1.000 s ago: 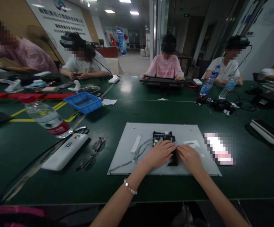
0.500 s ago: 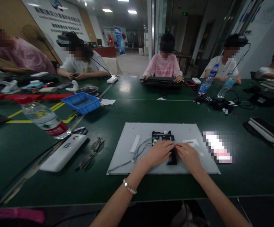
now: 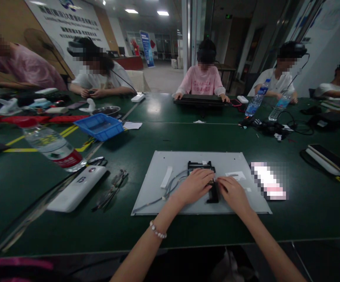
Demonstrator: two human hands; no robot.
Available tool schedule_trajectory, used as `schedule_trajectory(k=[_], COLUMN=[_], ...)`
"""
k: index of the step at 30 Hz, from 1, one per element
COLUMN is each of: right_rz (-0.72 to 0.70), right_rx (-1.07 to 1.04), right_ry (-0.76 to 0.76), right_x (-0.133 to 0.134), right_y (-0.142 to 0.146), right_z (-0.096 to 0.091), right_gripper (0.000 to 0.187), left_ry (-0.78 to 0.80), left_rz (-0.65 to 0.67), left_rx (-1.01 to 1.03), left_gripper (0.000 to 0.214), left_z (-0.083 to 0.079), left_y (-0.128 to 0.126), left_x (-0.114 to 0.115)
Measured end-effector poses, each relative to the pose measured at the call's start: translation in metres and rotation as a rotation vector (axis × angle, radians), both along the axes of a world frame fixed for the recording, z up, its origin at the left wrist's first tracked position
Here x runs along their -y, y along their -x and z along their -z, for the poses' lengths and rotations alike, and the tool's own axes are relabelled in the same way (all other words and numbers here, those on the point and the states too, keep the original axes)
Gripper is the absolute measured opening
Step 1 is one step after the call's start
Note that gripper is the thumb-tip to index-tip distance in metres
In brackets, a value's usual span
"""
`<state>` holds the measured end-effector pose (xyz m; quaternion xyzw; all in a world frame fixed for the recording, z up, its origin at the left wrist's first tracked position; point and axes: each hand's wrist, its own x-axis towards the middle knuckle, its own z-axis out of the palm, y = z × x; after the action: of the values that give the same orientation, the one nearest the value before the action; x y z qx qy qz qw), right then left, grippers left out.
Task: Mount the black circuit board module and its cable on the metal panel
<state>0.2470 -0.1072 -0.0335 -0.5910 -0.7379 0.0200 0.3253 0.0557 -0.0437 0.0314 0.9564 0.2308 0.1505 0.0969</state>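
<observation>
A flat grey panel [image 3: 146, 196] lies on the green table in front of me. On its middle is a black plastic frame [image 3: 213, 195], partly covered by my hands. My left hand [image 3: 195, 185] reaches over this frame, its fingers close together and curved onto it. Fingertips of my right hand [image 3: 233, 192] are bent and drawn together at the frame's right edge. What they pinch, if anything, is hidden. Thin grey cables [image 3: 172, 188] run from the frame's left side across the panel, passing near my left wrist. A white strip [image 3: 166, 177] and a pale label [image 3: 235, 176] are on the panel.
A phone [image 3: 268, 181] lies right of the panel. To the left are glasses [image 3: 111, 190], a white power bank [image 3: 78, 189], a tilted water bottle [image 3: 54, 147] and a blue tray [image 3: 101, 128]. Several people sit across the table; one holds a dark flat panel [image 3: 200, 100].
My left hand has shifted slightly up over the black frame, covering more of its middle. The right fingertips have moved a little apart from the left ones. The whole view has shifted slightly.
</observation>
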Motion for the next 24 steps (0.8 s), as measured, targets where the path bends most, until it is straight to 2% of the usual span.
schedule_trajectory(k=[5,8,11,14,17,21,24], right_rz=[0.040,0.046,0.058,0.046,0.033,0.028,0.021], right_rx=[-0.098,-0.108,-0.104,-0.096,-0.080,-0.066,-0.085], right_ry=[-0.027,-0.021,-0.024,-0.032,-0.045,-0.064,-0.102], right_x=[0.004,0.007,0.009,0.010,0.010,0.011,0.011], right_y=[-0.004,-0.006,-0.007,-0.007,-0.006,-0.004,0.000], right_z=[-0.002,-0.003,-0.003,-0.002,-0.003,-0.008,-0.015], right_gripper=[0.026,0.026,0.026,0.026,0.026,0.026,0.027], left_ry=[-0.034,-0.013,0.102,0.220,0.227,0.174,0.198], left_rz=[-0.292,-0.411,-0.474,-0.507,-0.545,-0.622,-0.641], left_rx=[0.088,0.110,0.148,0.152,0.155,0.182,0.249], left_gripper=[0.034,0.035,0.041,0.041,0.037,0.023,0.017], left_z=[-0.013,-0.007,0.008,0.020,0.026,0.027,0.021], left_y=[0.041,0.075,0.100,0.108,0.106,0.106,0.112], left_x=[-0.023,-0.040,-0.051,-0.054,-0.054,-0.056,-0.057])
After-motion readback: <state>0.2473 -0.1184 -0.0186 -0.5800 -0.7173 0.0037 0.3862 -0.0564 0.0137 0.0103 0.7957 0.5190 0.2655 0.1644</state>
